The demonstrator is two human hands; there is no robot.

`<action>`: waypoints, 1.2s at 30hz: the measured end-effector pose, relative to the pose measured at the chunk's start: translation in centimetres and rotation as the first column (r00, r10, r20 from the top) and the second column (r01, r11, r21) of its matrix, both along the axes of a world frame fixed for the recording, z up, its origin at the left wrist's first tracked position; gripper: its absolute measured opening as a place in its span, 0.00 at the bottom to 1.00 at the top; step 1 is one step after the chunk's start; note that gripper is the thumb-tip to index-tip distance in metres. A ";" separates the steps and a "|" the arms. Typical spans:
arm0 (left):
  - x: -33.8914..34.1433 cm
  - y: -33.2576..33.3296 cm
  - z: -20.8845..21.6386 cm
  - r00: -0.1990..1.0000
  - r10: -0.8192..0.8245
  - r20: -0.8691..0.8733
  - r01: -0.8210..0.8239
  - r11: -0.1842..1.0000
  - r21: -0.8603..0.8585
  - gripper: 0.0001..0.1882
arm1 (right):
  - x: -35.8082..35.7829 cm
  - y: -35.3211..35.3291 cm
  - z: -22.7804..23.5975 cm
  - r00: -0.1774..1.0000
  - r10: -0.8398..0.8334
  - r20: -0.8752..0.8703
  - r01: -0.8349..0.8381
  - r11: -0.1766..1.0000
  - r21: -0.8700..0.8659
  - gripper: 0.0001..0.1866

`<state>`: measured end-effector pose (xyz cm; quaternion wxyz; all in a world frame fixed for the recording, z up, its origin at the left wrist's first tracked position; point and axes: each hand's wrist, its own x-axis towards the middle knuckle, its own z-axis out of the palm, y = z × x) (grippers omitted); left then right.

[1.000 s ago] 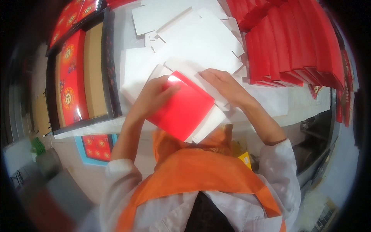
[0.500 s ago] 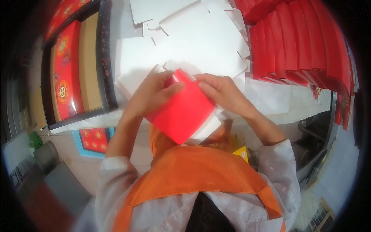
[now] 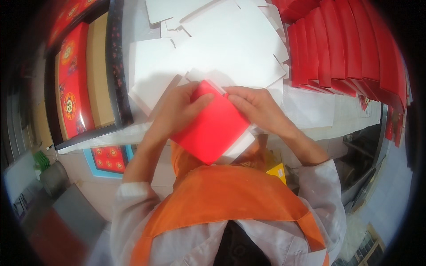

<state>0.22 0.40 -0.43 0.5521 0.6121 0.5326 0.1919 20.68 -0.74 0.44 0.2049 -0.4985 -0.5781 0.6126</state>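
Note:
Between my hands, at the table's near edge, is a red cardboard box (image 3: 214, 126) with white inner sides, turned so that one corner points toward me. My left hand (image 3: 183, 106) grips its upper left edge, with the thumb lying on the red face. At the upper right edge my right hand (image 3: 250, 104) pinches the card, thumb and forefinger close together by a narrow white flap. A white flap (image 3: 238, 148) sticks out along the lower right side. The fingers under the box are hidden.
Flat white card blanks (image 3: 226, 44) lie in an overlapping pile beyond my hands. Several red boxes (image 3: 341, 48) stand in a row at the right. To the left sits a dark-rimmed tray (image 3: 119, 84) holding a patterned red box (image 3: 74, 84). A blue-edged patterned box (image 3: 106, 159) is below the table.
The red card's top corner, curled and shiny before, now lies flatter under my left thumb. Both hands keep nearly the same grip. The whole view has shifted slightly.

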 end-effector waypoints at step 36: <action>0.4 -1.5 2.6 0.976 0.157 0.153 -0.157 0.988 -0.015 0.12 | 1.6 -3.5 2.0 0.968 -0.073 -0.240 0.089 0.994 0.058 0.16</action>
